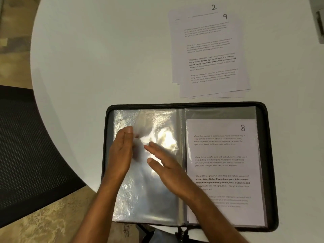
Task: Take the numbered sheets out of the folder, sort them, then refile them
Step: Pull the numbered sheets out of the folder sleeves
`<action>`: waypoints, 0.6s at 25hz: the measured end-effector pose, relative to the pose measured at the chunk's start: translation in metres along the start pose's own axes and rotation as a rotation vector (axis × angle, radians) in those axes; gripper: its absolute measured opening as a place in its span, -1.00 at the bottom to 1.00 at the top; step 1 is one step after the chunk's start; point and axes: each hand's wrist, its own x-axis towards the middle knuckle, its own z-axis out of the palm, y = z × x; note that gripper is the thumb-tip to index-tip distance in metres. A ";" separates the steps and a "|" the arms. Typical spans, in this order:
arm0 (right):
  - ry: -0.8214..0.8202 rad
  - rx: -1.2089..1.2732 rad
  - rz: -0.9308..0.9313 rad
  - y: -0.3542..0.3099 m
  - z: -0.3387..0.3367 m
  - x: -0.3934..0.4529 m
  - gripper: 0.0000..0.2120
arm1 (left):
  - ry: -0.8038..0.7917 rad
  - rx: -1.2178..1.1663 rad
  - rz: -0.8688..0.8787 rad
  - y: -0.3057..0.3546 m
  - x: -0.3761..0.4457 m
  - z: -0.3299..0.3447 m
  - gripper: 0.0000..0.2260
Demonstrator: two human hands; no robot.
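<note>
A black zip folder [270, 155] lies open at the table's near edge. Its left side shows empty clear plastic sleeves [157, 199]; the right sleeve holds a printed sheet marked 8 [226, 151]. My left hand [121, 155] rests on the left sleeves with straight fingers, its fingertips at a lifted, blurred sleeve flap. To its right, my right hand [164, 165] lies flat over the same sleeves, fingers straight and pointing left. A loose stack of sheets [210, 55] lies beyond the folder, topped by the sheet marked 9, with a sheet marked 2 showing behind it.
The round white table [105, 50] carries the folder and the stack. A black mesh chair [29, 151] stands at the left. A grey object [320, 21] sits at the far right edge. Patterned carpet shows below the table.
</note>
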 end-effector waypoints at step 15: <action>0.744 -0.764 -0.107 0.048 -0.160 -0.034 -0.46 | 0.370 0.815 0.270 -0.011 -0.001 0.042 -0.13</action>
